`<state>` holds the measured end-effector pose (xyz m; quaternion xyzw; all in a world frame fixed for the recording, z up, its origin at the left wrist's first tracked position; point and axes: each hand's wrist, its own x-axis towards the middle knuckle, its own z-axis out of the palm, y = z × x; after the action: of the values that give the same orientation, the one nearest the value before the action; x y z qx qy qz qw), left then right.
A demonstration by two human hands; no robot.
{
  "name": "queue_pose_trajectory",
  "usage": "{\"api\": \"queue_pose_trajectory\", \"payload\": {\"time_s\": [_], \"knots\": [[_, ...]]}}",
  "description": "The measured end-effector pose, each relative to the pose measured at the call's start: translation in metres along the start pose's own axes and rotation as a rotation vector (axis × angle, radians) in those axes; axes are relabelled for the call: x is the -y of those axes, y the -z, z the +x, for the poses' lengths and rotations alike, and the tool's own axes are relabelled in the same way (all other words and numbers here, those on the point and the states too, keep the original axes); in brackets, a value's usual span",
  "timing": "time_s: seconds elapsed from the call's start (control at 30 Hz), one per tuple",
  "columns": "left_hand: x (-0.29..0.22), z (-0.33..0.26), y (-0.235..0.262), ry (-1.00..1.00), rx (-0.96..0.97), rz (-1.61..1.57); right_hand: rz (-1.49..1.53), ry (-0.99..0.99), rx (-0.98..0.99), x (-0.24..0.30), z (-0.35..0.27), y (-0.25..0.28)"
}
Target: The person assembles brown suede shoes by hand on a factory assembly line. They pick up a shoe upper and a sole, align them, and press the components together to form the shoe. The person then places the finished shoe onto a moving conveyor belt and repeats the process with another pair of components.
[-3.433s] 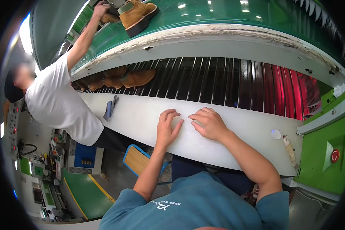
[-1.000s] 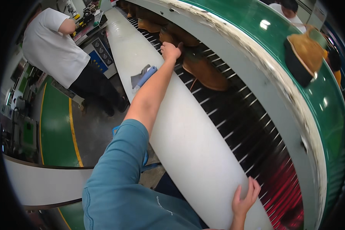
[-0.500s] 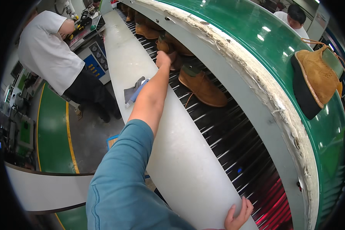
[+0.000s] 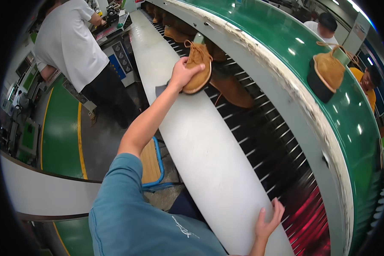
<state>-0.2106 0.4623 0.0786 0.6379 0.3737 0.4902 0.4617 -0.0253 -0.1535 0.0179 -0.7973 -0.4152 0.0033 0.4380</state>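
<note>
My left hand [image 4: 187, 73] grips a tan suede lace-up shoe [image 4: 200, 65] by its toe end, above the white ledge. The toe points toward me, and the laces and a green piece at the ankle opening face away. Behind it, another brown shoe [image 4: 232, 91] lies on its side on the dark slatted rollers [image 4: 264, 141]. My right hand [image 4: 269, 219] hovers at the near edge of the white ledge [image 4: 200, 141], fingers apart and holding nothing. Part of a grey cloth [image 4: 161, 90] shows beside my left wrist.
More brown shoes [image 4: 173, 34] sit farther along the rollers. A tan shoe with a black sole [image 4: 326, 74] stands on the green curved belt [image 4: 281, 30] to the right. A blue-framed stool [image 4: 152, 164] is left of the ledge. Co-workers [image 4: 72, 42] are nearby.
My left hand has lifted the tan shoe off the rollers and brought it up over the ledge. My right hand has risen slightly. The shoe on the green belt has shifted toward the far left.
</note>
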Motion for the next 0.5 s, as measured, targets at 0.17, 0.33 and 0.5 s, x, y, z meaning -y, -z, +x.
{"api": "queue_pose_trajectory", "payload": {"time_s": [0.17,0.33,0.5], "knots": [[-0.060,-0.181,0.024,-0.319,0.419,0.260,0.387,-0.055,0.017,-0.018,-0.007,-0.004],[-0.132,-0.305,0.004,-0.809,0.702,0.520,0.943,-0.204,0.179,0.031,0.009,-0.004],[-0.130,-0.349,-0.022,-0.874,0.928,0.394,0.773,0.033,0.388,0.033,-0.010,0.000]]}}
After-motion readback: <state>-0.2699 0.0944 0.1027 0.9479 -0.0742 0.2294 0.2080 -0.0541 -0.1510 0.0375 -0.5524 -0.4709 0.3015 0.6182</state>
